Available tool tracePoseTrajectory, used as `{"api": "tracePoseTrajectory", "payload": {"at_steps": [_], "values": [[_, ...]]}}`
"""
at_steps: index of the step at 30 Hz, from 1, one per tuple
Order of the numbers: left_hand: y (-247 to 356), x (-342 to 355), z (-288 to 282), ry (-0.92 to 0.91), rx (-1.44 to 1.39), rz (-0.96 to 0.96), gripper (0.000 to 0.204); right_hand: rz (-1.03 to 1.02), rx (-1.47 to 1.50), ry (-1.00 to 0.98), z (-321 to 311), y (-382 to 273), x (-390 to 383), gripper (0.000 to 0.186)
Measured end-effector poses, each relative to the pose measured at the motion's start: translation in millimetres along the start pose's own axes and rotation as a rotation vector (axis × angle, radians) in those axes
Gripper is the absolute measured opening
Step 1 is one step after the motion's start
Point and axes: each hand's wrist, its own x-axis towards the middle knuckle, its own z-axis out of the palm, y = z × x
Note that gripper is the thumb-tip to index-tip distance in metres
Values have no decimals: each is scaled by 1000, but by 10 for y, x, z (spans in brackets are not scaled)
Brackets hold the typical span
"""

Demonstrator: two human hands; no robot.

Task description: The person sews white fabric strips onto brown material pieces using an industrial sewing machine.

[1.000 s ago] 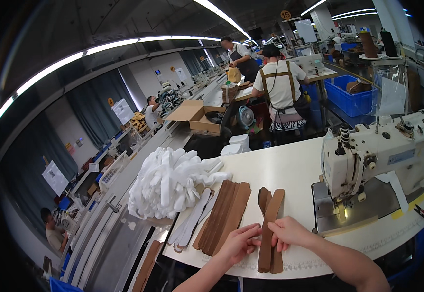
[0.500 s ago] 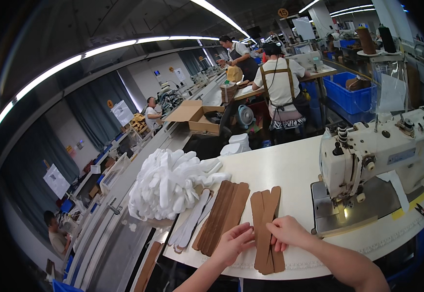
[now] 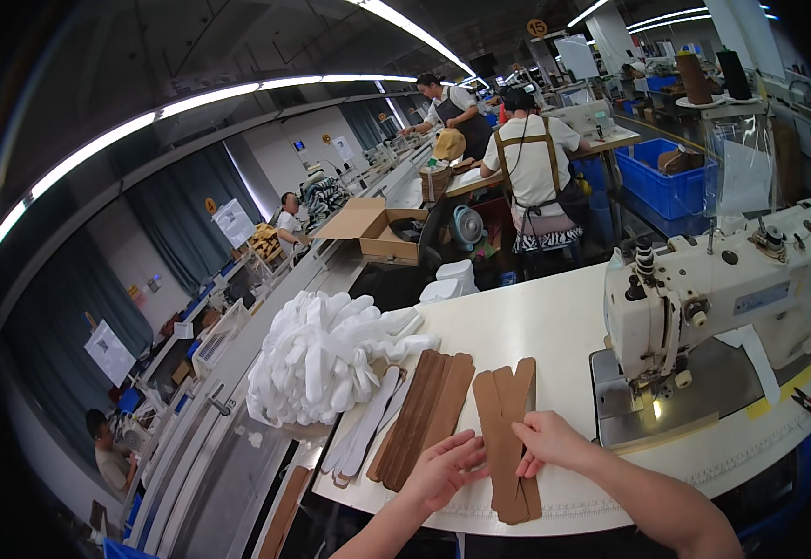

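Several long brown strips (image 3: 499,433) with rounded ends lie crossed in a narrow fan on the white sewing table. My right hand (image 3: 552,442) pinches the right side of these strips between thumb and fingers. On their left side my left hand (image 3: 443,471) has its fingers apart, the fingertips close to the strips' edge; whether they touch cannot be made out. To the left, a thicker row of brown strips (image 3: 424,419) lies overlapped. Beside that row are grey-white strips (image 3: 365,430) of similar shape.
A white sewing machine (image 3: 717,293) stands at the right, with red-handled snips (image 3: 808,402) near it. A heap of white bands (image 3: 317,359) sits at the table's left edge. Beyond are an open cardboard box (image 3: 387,242), a blue crate (image 3: 662,191) and a seated co-worker (image 3: 528,168).
The upper strip of the fan has swung slightly left at its far end, within my right hand's pinch. Both hands stay nearly in place. The whole view has shifted a little.
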Motion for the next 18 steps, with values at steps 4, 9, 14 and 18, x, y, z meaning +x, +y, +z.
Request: {"api": "tracePoseTrajectory", "payload": {"at_steps": [4,9,14,18], "values": [[-28,81,7,-37,63,15,43,-27,-87,-7,38,-8,-16,31],[-58,144,87,-21,141,80,45,-62,-222,71,70,-109,-139,35],[-39,84,83,80,162,137,44,-274,-387,354,-3,-193,-162,63],[28,4,120,34,70,74,43,-485,-593,446,47,168,57,64]]}}
